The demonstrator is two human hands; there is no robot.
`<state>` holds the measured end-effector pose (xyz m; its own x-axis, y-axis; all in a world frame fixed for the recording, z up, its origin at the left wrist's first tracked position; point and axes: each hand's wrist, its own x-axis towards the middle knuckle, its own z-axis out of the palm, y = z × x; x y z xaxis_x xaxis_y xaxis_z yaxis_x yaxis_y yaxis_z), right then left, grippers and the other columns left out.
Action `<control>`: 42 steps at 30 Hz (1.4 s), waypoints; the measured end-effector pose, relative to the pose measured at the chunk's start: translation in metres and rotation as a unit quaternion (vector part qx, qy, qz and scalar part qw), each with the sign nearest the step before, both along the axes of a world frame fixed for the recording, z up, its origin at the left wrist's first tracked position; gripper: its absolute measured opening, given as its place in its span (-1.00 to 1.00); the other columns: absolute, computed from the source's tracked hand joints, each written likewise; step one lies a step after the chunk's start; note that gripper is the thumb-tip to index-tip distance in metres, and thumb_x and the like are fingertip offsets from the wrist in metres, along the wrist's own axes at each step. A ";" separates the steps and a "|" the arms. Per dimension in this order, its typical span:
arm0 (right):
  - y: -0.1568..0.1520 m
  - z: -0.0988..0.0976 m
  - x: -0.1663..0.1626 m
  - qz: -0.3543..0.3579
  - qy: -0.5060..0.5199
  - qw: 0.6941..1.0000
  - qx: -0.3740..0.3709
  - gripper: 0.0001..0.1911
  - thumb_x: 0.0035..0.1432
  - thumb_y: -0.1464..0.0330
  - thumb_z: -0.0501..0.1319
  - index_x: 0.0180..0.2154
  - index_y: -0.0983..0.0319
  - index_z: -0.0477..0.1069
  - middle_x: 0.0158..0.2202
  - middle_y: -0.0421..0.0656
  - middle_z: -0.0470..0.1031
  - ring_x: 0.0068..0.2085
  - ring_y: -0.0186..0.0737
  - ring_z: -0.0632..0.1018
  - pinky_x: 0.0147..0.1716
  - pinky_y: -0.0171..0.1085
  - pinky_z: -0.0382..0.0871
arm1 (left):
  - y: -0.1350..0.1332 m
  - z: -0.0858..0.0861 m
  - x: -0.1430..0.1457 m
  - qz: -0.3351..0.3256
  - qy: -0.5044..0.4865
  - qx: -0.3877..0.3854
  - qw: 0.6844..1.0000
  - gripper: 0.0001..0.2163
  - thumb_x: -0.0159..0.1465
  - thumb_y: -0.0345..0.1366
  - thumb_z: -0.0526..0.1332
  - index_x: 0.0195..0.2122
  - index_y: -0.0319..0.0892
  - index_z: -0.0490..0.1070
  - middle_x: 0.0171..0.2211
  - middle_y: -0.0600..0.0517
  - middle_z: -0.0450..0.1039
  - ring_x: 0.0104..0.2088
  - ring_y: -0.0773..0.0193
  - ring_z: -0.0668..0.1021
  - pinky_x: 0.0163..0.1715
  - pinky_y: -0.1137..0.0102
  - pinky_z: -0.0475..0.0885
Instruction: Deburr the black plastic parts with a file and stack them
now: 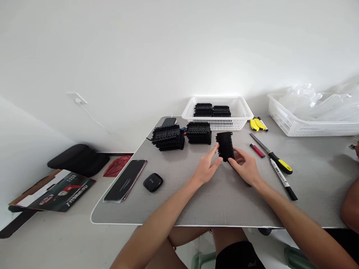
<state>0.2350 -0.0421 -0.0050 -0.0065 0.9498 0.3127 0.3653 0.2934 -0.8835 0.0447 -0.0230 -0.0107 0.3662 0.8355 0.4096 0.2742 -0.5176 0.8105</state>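
Both my hands are at a black ridged plastic part [225,146] with toothed edges, tilted up over the grey table. My left hand [206,167] has its fingertips at the left edge, thumb near the lower corner. My right hand [246,166] pinches the lower right corner between thumb and fingers. Beneath the right hand lies a thin dark strip, mostly hidden. Just behind, two stacks of similar black parts, a left stack [167,136] and a right stack [198,132], stand on the table. More black parts [203,109] lie in a white basket [238,123].
To the right lie a file [276,158] with yellow-black handle, a marker [282,179], a red lighter [257,150] and a yellow-handled tool [257,124]. A second basket [297,125] holds plastic bags. A phone [126,180] and black case [153,182] are left; another person's arm [350,205] is right.
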 end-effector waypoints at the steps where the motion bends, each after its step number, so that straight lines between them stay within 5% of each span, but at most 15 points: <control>1: -0.003 0.000 -0.002 0.013 -0.039 0.998 0.042 -0.56 0.14 0.24 0.23 0.07 0.14 0.41 -0.18 -0.09 0.52 -0.21 -0.13 0.54 -0.15 -0.11 0.46 | -0.001 0.000 0.002 -0.033 -0.049 -0.032 0.998 -0.41 0.36 -0.01 0.04 0.35 -0.10 0.00 0.30 -0.17 0.16 0.28 0.03 0.27 0.24 0.08 0.21; 5: -0.009 0.002 -0.006 0.079 -0.133 0.978 0.137 -0.49 0.18 0.23 0.21 0.19 0.03 0.32 0.15 -0.07 0.35 0.15 -0.03 0.39 0.13 -0.02 0.31 | -0.004 0.000 0.009 -0.088 -0.215 -0.100 0.968 -0.36 0.29 0.11 0.08 0.30 -0.11 0.09 0.23 -0.20 0.26 0.22 -0.02 0.35 0.16 0.14 0.31; 9: -0.011 0.004 -0.006 0.112 -0.142 0.974 0.138 -0.51 0.23 0.18 0.18 0.19 0.00 0.32 0.27 -0.10 0.20 0.27 0.02 0.25 0.21 0.05 0.20 | -0.001 -0.006 0.010 0.031 -0.280 -0.150 0.948 -0.49 0.27 0.14 0.10 0.08 -0.12 0.33 0.03 -0.13 0.43 0.03 0.06 0.48 -0.03 0.24 0.43; 13: -0.006 0.003 -0.004 0.072 -0.003 0.995 0.068 -0.42 0.28 0.14 0.13 0.29 0.02 0.12 0.26 -0.07 0.23 0.22 -0.03 0.33 0.15 0.01 0.29 | 0.003 -0.008 0.008 0.098 -0.290 -0.178 0.935 -0.53 0.26 0.16 0.10 -0.11 -0.14 0.44 -0.11 -0.08 0.50 0.00 0.09 0.49 -0.02 0.29 0.40; 16: -0.002 0.001 -0.003 0.100 0.120 0.985 -0.067 -0.44 0.30 0.06 0.06 0.27 0.06 0.14 0.00 -0.07 0.49 -0.07 -0.11 0.55 -0.20 -0.13 0.50 | 0.000 -0.002 0.009 0.069 -0.285 -0.218 0.931 -0.54 0.25 0.16 0.11 -0.15 -0.16 0.45 -0.16 -0.07 0.52 -0.05 0.09 0.51 -0.05 0.29 0.40; 20: 0.001 -0.001 -0.002 0.114 0.204 0.958 -0.167 -0.52 0.20 0.05 0.18 0.09 0.09 0.30 -0.29 -0.17 0.56 -0.37 -0.23 0.55 -0.46 -0.28 0.43 | -0.004 0.005 0.011 0.027 -0.245 -0.255 0.935 -0.53 0.25 0.14 0.11 -0.13 -0.19 0.45 -0.22 -0.07 0.53 -0.18 0.12 0.55 -0.17 0.30 0.44; 28: -0.001 0.007 -0.001 0.191 0.344 0.894 -0.212 -0.49 0.04 0.19 0.38 0.03 0.07 0.34 -0.22 -0.18 0.57 -0.32 -0.24 0.58 -0.43 -0.31 0.45 | -0.002 0.009 0.007 0.003 -0.295 -0.307 0.905 -0.54 0.22 0.11 0.19 -0.07 -0.17 0.46 -0.17 -0.08 0.54 -0.11 0.08 0.54 -0.10 0.26 0.42; 33: 0.000 0.010 0.001 0.180 0.407 0.862 -0.242 -0.51 0.04 0.25 0.39 0.02 0.05 0.36 -0.21 -0.20 0.58 -0.30 -0.27 0.59 -0.37 -0.34 0.44 | -0.004 0.018 0.005 -0.053 -0.325 -0.361 0.872 -0.53 0.22 0.02 0.26 0.08 -0.12 0.41 -0.04 -0.12 0.50 0.00 0.00 0.50 -0.02 0.19 0.40; 42: 0.003 0.011 0.009 0.210 0.441 0.836 -0.249 -0.28 -0.04 0.39 0.42 0.15 -0.04 0.26 0.05 -0.20 0.48 0.01 -0.19 0.53 -0.03 -0.20 0.41 | 0.002 0.019 -0.002 -0.139 -0.350 -0.342 0.861 -0.48 0.18 -0.19 0.35 0.17 -0.09 0.33 0.12 -0.13 0.38 0.15 -0.02 0.40 0.07 0.20 0.33</control>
<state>0.2436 -0.0386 0.0058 -0.3477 0.9355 -0.0621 -0.5361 -0.2527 -0.8054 0.0429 -0.0214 0.0080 0.4545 0.8889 0.0572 -0.4620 0.1803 0.8684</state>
